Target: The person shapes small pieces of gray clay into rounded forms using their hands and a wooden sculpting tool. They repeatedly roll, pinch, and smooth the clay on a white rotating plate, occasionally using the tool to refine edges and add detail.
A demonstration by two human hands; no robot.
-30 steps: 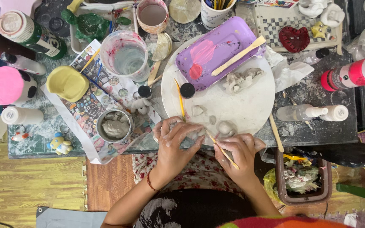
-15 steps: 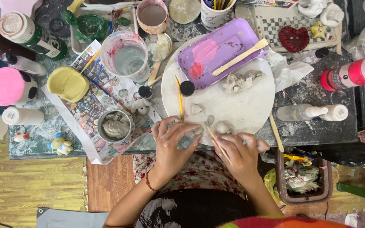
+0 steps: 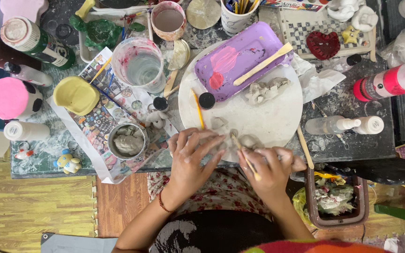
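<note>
My left hand (image 3: 191, 157) rests at the near edge of the round white board (image 3: 277, 117), its fingers laid over a small grey clay piece (image 3: 249, 140). My right hand (image 3: 270, 166) grips a thin wooden stick tool (image 3: 244, 157) whose tip touches that clay between the two hands. Another small clay lump (image 3: 219, 122) lies just beyond my left fingers. A yellow-handled brush (image 3: 198, 110) lies on the board to the left.
On the board sit a purple tray (image 3: 240, 61) with pink paint and a wooden spatula (image 3: 263, 64), a grey clay figure (image 3: 264, 90) and a black cap (image 3: 206, 100). A water cup (image 3: 141, 65), tin of clay (image 3: 127, 141), yellow bowl (image 3: 76, 95) and paint bottles surround it.
My hands have shifted slightly on the clay at the board's near edge; the stick tool has turned, its tip now pressed against the piece.
</note>
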